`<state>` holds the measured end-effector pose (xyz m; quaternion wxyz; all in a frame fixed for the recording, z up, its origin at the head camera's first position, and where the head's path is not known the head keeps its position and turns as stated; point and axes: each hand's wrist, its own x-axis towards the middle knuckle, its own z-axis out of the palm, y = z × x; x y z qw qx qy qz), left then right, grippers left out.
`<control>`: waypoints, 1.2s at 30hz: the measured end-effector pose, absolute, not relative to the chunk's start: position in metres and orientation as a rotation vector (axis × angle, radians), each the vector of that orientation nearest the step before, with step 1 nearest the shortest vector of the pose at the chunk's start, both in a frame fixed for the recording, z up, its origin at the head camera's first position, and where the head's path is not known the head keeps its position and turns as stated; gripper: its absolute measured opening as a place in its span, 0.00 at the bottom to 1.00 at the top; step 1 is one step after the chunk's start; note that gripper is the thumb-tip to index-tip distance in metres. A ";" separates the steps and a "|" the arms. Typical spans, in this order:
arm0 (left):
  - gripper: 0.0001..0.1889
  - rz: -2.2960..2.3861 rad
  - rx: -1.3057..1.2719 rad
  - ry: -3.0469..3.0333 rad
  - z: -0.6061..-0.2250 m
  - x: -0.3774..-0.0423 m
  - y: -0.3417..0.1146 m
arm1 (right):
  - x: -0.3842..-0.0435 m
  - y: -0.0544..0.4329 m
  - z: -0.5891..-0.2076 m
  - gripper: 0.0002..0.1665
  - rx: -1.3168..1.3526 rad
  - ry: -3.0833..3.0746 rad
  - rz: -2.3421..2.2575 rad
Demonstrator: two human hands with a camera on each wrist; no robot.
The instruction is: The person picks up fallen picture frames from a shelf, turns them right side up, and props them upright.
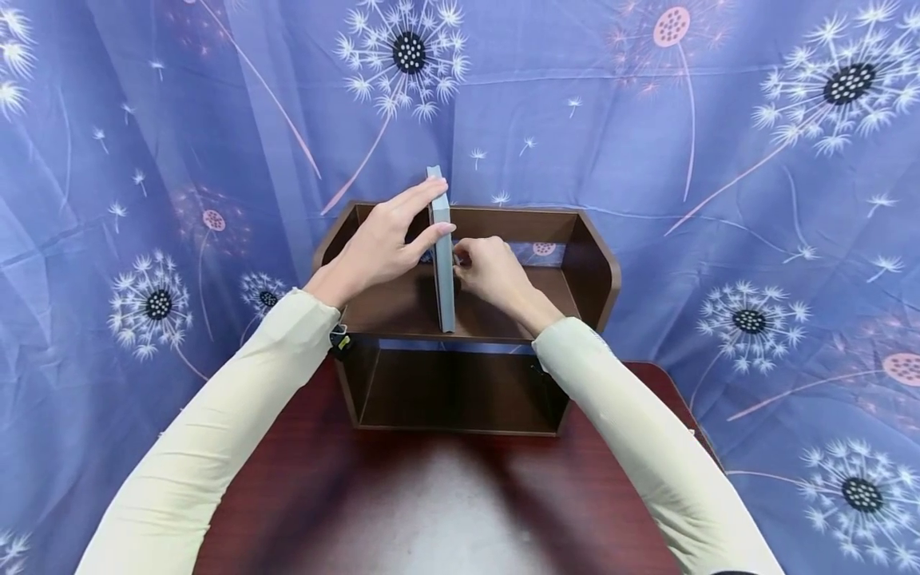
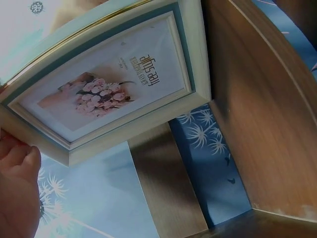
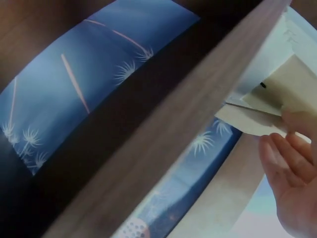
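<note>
A picture frame [image 1: 444,275] stands upright on the upper board of a brown shelf [image 1: 391,315], edge-on in the head view. Its glazed front, with a printed pink bouquet, faces left and fills much of the left wrist view [image 2: 163,74]. My left hand [image 1: 388,235] holds the frame from the left, fingers at the top and thumb across the near edge. On the other side, my right hand [image 1: 499,275] is behind the frame. In the right wrist view its thumb and fingers pinch the flat support leg [image 3: 255,117] on the frame's pale back [image 3: 270,57].
The shelf has side panels [image 1: 592,267] and a lower compartment [image 1: 460,391]. It stands on a dark red table [image 1: 302,495]. A blue curtain [image 1: 647,144] with dandelion prints hangs behind and on both sides.
</note>
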<state>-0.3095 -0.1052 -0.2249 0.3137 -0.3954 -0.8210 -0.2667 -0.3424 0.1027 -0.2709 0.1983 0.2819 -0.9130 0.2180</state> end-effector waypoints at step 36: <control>0.31 -0.533 -1.222 -2.303 -0.205 -0.323 -0.054 | -0.319 0.149 -0.295 0.06 0.656 -2.324 0.299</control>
